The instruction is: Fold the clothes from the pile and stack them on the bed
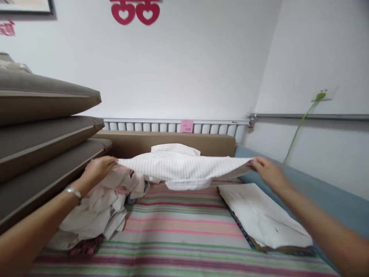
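A white pinstriped shirt (175, 163) is stretched out sideways above the bed, its collar-like white band hanging at the near middle. My left hand (100, 169), with a silver bracelet at the wrist, pinches one end of it. The opposite end is gripped between the fingers of my right hand (263, 171). Under and beside my left forearm lies a crumpled heap of clothes (95, 215), mostly white with some pink and dark patterned pieces. To the right, below my right forearm, rests a flat stack of folded clothes (262, 215) with a white piece on top.
Grey-brown cushions (52, 138) are piled high at the left. A striped sheet (184, 227) covers the bed. Behind stand a tan backrest (129, 142) and a white radiator (161, 126) with a pink note (186, 126). A blue padded edge (325, 192) and a green cord (300, 130) are at the right.
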A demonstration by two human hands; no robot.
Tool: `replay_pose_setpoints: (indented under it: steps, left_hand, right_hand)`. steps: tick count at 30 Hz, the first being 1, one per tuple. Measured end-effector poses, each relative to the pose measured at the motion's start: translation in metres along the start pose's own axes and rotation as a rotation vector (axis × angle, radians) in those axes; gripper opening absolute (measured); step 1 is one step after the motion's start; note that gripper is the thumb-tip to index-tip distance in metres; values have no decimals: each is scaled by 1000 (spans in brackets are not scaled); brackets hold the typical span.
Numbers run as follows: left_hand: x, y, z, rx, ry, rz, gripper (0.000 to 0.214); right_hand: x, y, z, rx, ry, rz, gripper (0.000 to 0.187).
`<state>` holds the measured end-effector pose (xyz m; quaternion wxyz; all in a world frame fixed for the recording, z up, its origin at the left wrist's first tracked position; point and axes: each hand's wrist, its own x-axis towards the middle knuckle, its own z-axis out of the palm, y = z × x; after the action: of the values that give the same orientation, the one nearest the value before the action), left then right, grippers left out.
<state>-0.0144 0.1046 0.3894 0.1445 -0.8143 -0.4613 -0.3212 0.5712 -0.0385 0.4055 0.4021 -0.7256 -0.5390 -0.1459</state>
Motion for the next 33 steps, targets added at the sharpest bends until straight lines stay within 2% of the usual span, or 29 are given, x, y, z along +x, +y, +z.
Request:
replay_pose_setpoints:
  steps: [3,5,7,10,14,19,23,26,28,31,33]
  left_hand:
    - [-66,-8,56,-84,-126,-13,37]
    - [-103,-10,86,-163,-208,-56,37]
    - [-133,-11,108,-216,-277,-107,36]
    - [-166,-15,130,-240,-356,-175,34]
    - [-198,-23,142,-233,-409,-197,34]
    - [-237,-33,140,-197,-347,-132,36]
    - [-277,-36,134,-198,-290,-103,39]
    - [-309,-31,139,-233,-247,-117,42]
    - [-327,-25,147,-252,-236,-122,43]
    - [-345,-10,158,-260,-236,-127,46]
    - [-354,1,156,-260,-241,-164,45]
  right_hand:
    - [-68,37,45,45,-168,62,32]
    - [-112,57,71,71,-242,96,34]
    - [-150,76,92,97,-313,123,36]
    - [-190,98,110,123,-411,135,38]
    - [-214,114,110,152,-440,93,38]
    - [-223,124,89,164,-449,37,38]
    - [-230,137,70,164,-460,38,41]
    - [-243,148,66,158,-487,62,42]
    - [-255,153,71,167,-500,97,42]
    - [-278,155,82,189,-538,203,40]
    - [-294,154,85,217,-526,300,40]
